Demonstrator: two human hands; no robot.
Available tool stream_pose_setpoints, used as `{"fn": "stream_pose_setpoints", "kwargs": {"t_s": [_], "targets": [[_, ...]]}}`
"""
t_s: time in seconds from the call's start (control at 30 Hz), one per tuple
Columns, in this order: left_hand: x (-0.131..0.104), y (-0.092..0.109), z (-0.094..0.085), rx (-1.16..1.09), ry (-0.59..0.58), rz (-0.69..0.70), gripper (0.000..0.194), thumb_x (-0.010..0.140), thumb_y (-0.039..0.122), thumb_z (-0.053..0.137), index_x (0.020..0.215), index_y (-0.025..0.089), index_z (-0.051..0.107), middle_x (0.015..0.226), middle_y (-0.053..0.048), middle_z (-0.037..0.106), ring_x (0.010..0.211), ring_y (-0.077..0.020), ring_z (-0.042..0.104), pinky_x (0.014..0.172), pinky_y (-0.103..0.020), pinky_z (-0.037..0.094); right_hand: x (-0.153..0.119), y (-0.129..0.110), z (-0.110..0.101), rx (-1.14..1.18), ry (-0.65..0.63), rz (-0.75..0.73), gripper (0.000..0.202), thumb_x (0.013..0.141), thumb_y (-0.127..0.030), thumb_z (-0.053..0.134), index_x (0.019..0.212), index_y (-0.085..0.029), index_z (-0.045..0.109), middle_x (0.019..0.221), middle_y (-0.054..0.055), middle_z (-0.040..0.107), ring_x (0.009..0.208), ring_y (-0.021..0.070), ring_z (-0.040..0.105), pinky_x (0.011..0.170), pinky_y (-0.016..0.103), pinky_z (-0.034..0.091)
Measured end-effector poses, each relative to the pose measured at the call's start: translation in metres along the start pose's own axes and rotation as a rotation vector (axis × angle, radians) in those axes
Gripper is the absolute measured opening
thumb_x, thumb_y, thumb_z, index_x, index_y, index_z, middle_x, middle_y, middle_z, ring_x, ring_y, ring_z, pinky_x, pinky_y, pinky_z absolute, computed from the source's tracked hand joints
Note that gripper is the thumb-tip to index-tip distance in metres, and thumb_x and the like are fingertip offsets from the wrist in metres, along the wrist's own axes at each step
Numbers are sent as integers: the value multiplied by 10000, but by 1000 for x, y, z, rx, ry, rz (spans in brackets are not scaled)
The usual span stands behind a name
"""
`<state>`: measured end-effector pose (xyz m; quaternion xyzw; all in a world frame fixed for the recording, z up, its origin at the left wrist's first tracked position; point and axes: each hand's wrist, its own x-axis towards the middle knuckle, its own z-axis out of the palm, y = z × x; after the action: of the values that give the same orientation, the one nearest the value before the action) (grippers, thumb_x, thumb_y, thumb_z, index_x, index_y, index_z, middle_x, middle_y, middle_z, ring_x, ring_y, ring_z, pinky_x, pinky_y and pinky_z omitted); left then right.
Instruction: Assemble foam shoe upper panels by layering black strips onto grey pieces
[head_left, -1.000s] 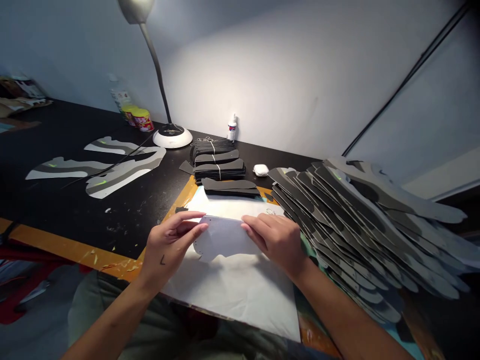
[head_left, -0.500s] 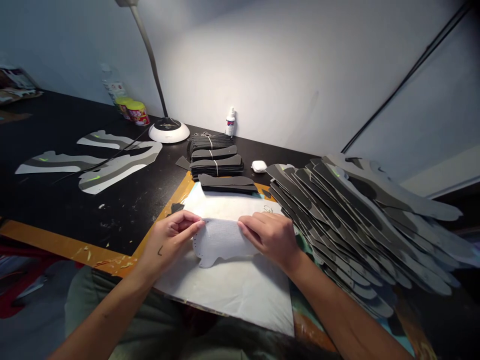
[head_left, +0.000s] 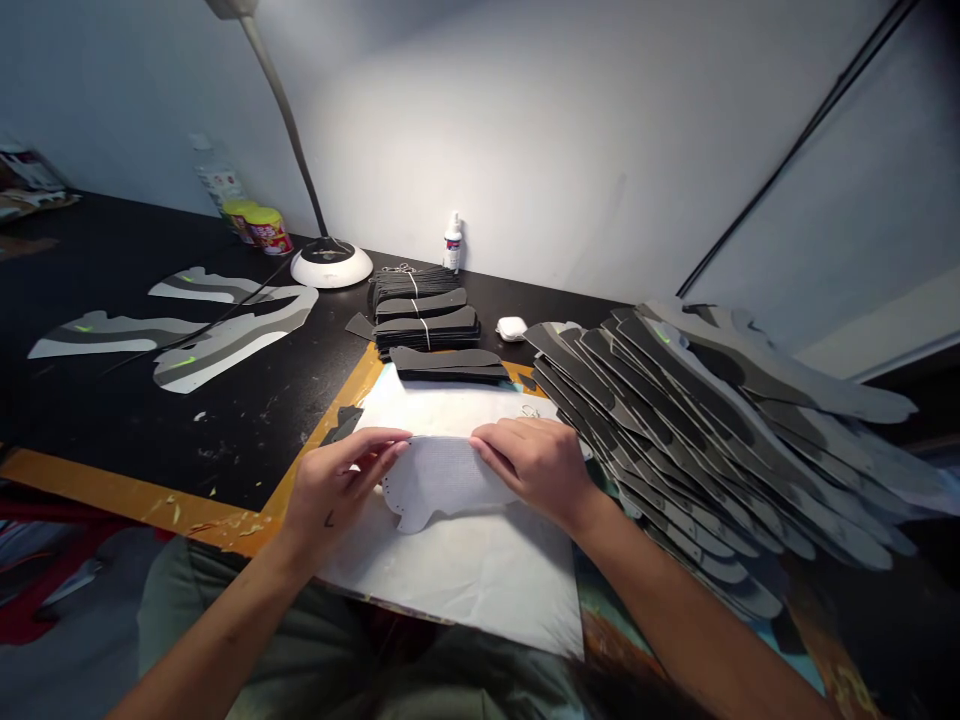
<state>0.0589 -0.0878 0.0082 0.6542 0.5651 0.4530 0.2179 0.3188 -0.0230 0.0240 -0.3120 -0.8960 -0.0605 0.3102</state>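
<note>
A white mesh shoe-upper piece [head_left: 442, 480] with a row of small holes along its left edge is held over a white sheet [head_left: 465, 580]. My left hand [head_left: 341, 490] pinches its upper left corner between thumb and fingers. At the upper right my right hand [head_left: 536, 465] grips the same edge, its fingers curled and thumb along the fabric. The right end of the piece is hidden behind that hand. Just beyond lies a small stack of dark grey strips [head_left: 450, 364].
Banded bundles of dark strips [head_left: 424, 325] sit behind. A large fanned pile of grey shoe pieces [head_left: 675, 440] covers the right side. Several flat shoe pieces [head_left: 225, 340] lie left, near a lamp base [head_left: 331, 264]. A white spray bottle [head_left: 452, 245] and white case [head_left: 512, 329] stand farther back.
My view has shifted slightly. The left hand's fingers have straightened a little along the upper edge; the right hand keeps its grip, and the mesh piece stays nearly in place.
</note>
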Motion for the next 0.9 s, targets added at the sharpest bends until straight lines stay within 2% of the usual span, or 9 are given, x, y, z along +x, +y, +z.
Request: {"fn": "stream_pose_setpoints", "kwargs": {"t_s": [0.23, 0.37, 0.47, 0.53, 0.63, 0.77, 0.9], "targets": [[5, 8, 1, -117, -52, -156, 358, 974, 512, 666, 870, 180, 747, 753, -5, 669, 658, -121, 568, 569, -184, 414, 0, 0, 3, 0, -2, -8, 447, 1139, -359, 454, 830, -194, 731, 755, -9, 763, 656, 136, 669, 634, 332, 337], [8, 8, -2, -112, -75, -170, 457, 981, 558, 623, 754, 170, 704, 656, -5, 597, 609, -125, 512, 536, -197, 386, 1, 0, 4, -16, -9, -32, 485, 1144, -382, 438, 788, -201, 713, 727, -14, 746, 630, 138, 640, 636, 332, 332], [6, 3, -3, -137, -126, -168, 447, 1003, 580, 591, 962, 193, 811, 895, -58, 747, 788, -173, 646, 652, -211, 489, 1, -1, 5, -13, -4, -32, 498, 1148, -381, 425, 777, -197, 701, 716, -12, 742, 624, 134, 630, 637, 324, 332], [3, -1, -3, -152, -164, -172, 430, 953, 583, 688, 1168, 231, 811, 1027, -64, 774, 871, -190, 678, 692, -216, 520, 1, 0, 6, -11, 6, -37, 499, 1147, -379, 426, 773, -196, 701, 710, -9, 739, 616, 134, 620, 633, 323, 327], [-1, -4, 0, -163, -174, -172, 525, 839, 535, 848, 1275, 251, 776, 957, -39, 771, 771, -161, 659, 632, -198, 515, 0, 0, 7, -8, 1, -47, 485, 1143, -372, 437, 783, -197, 710, 709, -6, 735, 612, 136, 610, 632, 324, 320], [-1, -2, 2, -173, -183, -150, 322, 918, 522, 770, 1035, 229, 836, 992, -47, 800, 836, -173, 705, 680, -195, 545, 0, 1, 7, -3, -3, -52, 479, 1142, -372, 440, 792, -199, 717, 712, -6, 733, 618, 138, 610, 635, 329, 321], [1, -2, 3, -134, -179, -123, 306, 934, 518, 751, 917, 222, 824, 882, -15, 789, 756, -142, 681, 637, -176, 500, 0, 1, 8, 9, -17, -55, 464, 1139, -365, 451, 801, -197, 722, 723, -3, 739, 633, 140, 617, 644, 332, 325]]}}
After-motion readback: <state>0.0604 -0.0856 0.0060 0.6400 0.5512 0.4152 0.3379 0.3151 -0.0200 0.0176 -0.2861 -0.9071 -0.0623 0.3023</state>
